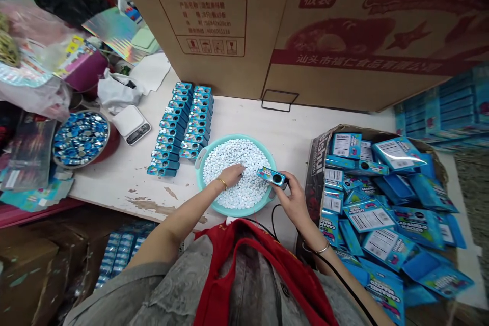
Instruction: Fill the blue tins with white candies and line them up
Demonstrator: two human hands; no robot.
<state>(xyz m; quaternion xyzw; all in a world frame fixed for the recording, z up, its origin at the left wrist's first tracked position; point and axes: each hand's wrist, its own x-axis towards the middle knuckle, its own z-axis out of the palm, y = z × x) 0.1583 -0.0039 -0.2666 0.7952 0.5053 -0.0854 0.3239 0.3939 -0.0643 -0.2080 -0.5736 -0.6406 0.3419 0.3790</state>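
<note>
My right hand [293, 194] grips a small blue candy box [266, 172] over the right rim of a mint-green basin [200, 183]. The box is tilted, and a dark round opening shows on its end. Small white round pellets [237, 155], which look like candies, fill the basin. My left hand [231, 175] reaches in among them, its fingers drawn together and their tips partly hidden; I cannot make out what they hold. Behind the basin, to the left, two rows of blue boxes [168, 132] stand upright, with white pellets showing in some of their openings.
At right, a cardboard carton [314, 183] holds many blue boxes [369, 214]. A large brown carton [214, 71] walls off the back. Left are a small white scale [132, 122], a red bowl [113, 140] of blue-and-silver pieces and piled bags. A black cable [273, 219] runs near my right arm.
</note>
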